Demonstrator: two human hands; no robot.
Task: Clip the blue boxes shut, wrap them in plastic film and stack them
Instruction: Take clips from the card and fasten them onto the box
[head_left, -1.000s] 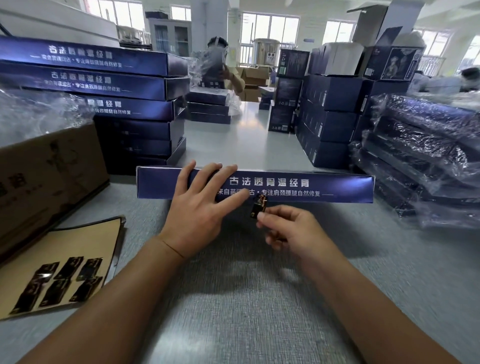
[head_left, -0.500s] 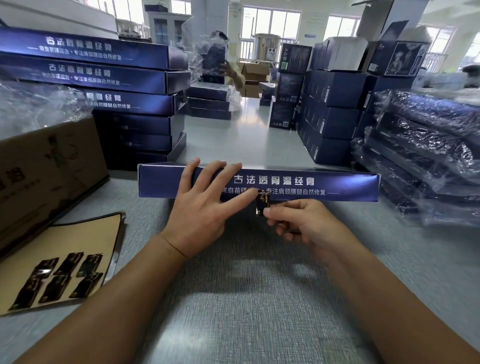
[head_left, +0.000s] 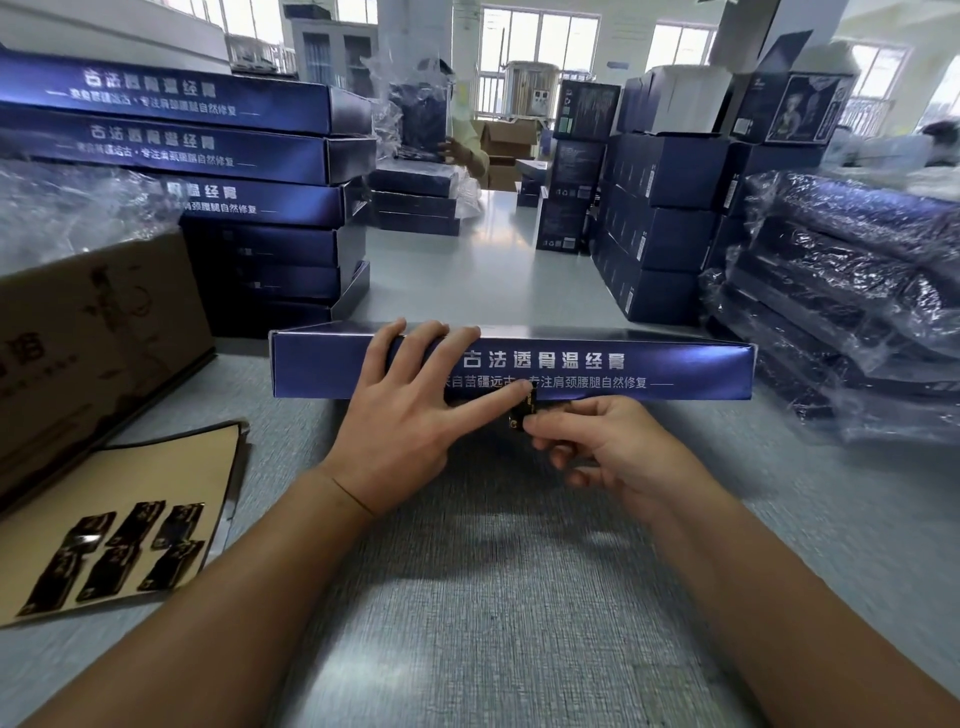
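At the centre of the frame, the long flat blue cardboard box (head_left: 597, 364) lies on the grey bench (head_left: 493, 597), printed front wall towards the camera. The left hand (head_left: 410, 415), fingers spread straight, presses on that wall, its index tip touching the small black-and-gold clip (head_left: 521, 413). The right hand (head_left: 608, 447) pinches the clip, which within the last second has risen from just below the box to its lower edge. Fastening appears under way; wrapping and stacking remain.
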